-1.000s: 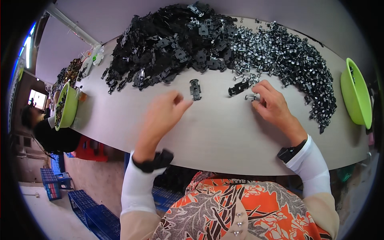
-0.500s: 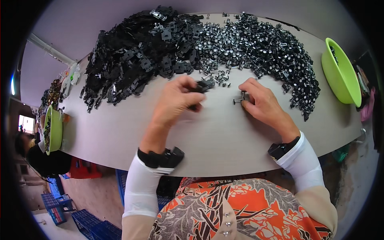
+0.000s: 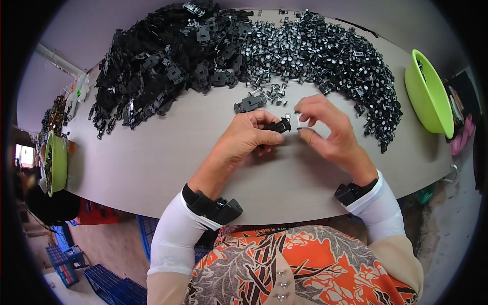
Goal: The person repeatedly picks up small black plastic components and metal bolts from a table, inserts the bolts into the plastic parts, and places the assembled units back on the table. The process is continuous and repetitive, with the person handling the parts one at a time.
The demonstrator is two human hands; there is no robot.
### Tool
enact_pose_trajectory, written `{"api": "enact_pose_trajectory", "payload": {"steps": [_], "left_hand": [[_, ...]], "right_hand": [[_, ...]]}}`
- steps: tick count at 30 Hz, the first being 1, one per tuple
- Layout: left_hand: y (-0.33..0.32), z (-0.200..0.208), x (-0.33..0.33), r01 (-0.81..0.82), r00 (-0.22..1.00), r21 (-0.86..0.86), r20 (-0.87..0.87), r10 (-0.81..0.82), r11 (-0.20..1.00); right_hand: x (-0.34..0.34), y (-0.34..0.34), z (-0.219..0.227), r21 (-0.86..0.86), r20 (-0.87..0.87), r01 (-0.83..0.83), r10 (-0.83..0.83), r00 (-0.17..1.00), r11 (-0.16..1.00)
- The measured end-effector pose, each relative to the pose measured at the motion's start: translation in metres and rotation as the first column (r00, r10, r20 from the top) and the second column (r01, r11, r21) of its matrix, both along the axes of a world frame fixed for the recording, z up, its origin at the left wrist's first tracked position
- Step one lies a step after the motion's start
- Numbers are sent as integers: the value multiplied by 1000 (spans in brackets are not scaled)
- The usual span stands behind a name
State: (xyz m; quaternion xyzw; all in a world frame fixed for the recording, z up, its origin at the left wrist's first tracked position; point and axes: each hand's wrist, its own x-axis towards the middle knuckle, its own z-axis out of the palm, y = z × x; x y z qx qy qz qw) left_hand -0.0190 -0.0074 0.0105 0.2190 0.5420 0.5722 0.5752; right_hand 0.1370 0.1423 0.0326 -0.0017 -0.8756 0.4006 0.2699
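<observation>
Pinched between the thumb and fingers of my left hand [image 3: 247, 136] is a black plastic toy car chassis [image 3: 277, 126], partly hidden by the fingers. A wheel shows at its right end. Just right of it, my right hand [image 3: 330, 129] grips a thin metal wheel axle [image 3: 299, 121] upright by its ends, thumb below and finger above. The axle and the chassis are close, with a small gap visible. Beyond my left fingers, another dark chassis [image 3: 250, 103] lies on the table, beside a few loose wheel axles [image 3: 277, 93].
A large heap of black chassis [image 3: 152, 66] covers the table's far left. Piled wheel axles [image 3: 325, 53] adjoin it to the right. Green basins stand at the right edge [image 3: 429, 96] and left edge [image 3: 58, 162]. Blue crates [image 3: 109, 282] sit on the floor; a person [image 3: 48, 203] is at far left.
My left hand has moved right and slightly down, bringing a chassis beside the right hand. The axle in my right hand now stands upright. A chassis lies apart on the table beyond the left hand.
</observation>
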Motion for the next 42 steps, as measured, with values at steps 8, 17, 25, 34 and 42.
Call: {"api": "enact_pose_trajectory", "payload": {"steps": [8, 17, 25, 34, 42], "left_hand": [[-4, 4, 4, -31, 948, 0, 317, 29, 1000], [-8, -5, 16, -22, 942, 93, 336, -11, 995], [-8, 7, 24, 62, 994, 5, 93, -62, 998], [-3, 7, 29, 21, 989, 25, 144, -25, 999], [-6, 2, 23, 34, 987, 20, 154, -37, 999]], "right_hand": [[-3, -14, -2, 274, -17, -56, 63, 998, 960], [4, -22, -1, 252, -63, -104, 124, 990, 962], [27, -15, 2, 31, 16, -31, 30, 999, 999], [59, 79, -9, 635, 184, 390, -621, 762, 667], [47, 51, 0, 399, 64, 192, -236, 970, 896]]}}
